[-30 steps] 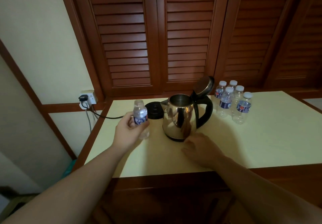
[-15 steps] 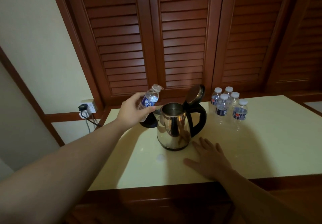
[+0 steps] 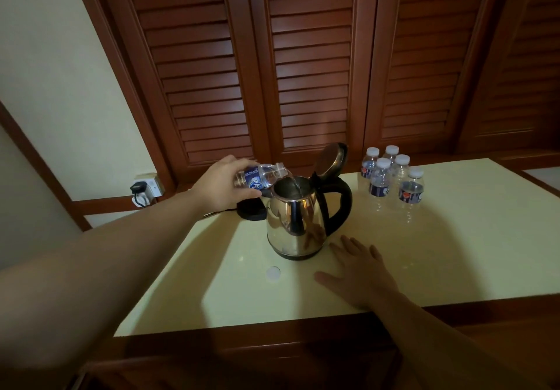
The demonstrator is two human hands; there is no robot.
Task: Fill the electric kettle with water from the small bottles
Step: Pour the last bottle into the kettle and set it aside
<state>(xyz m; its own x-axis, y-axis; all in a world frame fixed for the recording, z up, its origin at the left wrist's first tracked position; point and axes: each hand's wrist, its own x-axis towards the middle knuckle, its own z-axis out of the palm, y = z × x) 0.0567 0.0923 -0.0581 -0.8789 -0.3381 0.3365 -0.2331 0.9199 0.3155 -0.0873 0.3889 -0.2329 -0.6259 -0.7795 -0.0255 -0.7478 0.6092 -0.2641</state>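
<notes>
A shiny steel electric kettle [image 3: 295, 226] with a black handle stands on the pale table [image 3: 454, 253], its lid [image 3: 330, 159] hinged up. My left hand [image 3: 221, 183] grips a small water bottle [image 3: 263, 175], tipped on its side with its mouth over the kettle's opening. A thin stream of water runs into the kettle. My right hand [image 3: 360, 274] rests flat on the table just right of the kettle's base, fingers spread. Several capped small bottles [image 3: 391, 177] stand behind and right of the kettle.
A white bottle cap [image 3: 273, 273] lies on the table in front of the kettle. The black kettle base [image 3: 250, 210] sits behind-left, its cord leading to a wall socket [image 3: 147, 189]. Louvred wooden doors stand behind the table.
My left hand lifted the bottle from table height, carried it right and tipped it over the kettle; water now pours out. My right hand flattened and stayed beside the kettle.
</notes>
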